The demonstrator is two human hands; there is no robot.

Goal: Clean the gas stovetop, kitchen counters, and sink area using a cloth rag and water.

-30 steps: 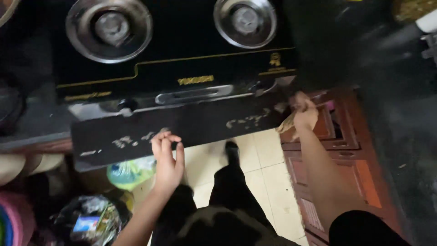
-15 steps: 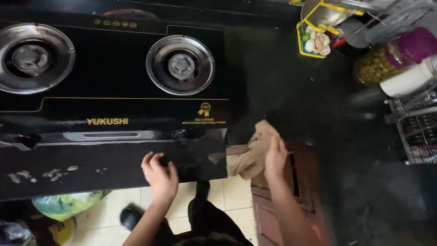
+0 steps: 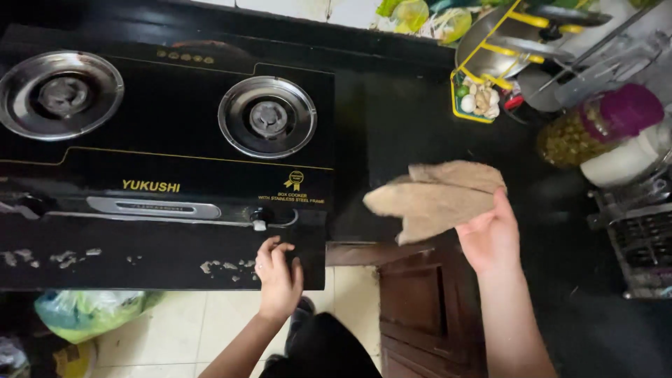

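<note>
We steady the stove with one hand and hold a cloth in the other.

Nearest us, our left hand (image 3: 278, 274) rests with fingers curled on the front panel of the black glass two-burner gas stove (image 3: 168, 168), gripping nothing that we can see. Our right hand (image 3: 490, 238) pinches the edge of a crumpled beige cleaning cloth (image 3: 434, 199), which hangs just above the dark table (image 3: 399, 119) beside the stove. Farther back, a yellow wire rack (image 3: 476, 112) and a jar with a purple lid (image 3: 623, 112) stand near the wall.
</note>
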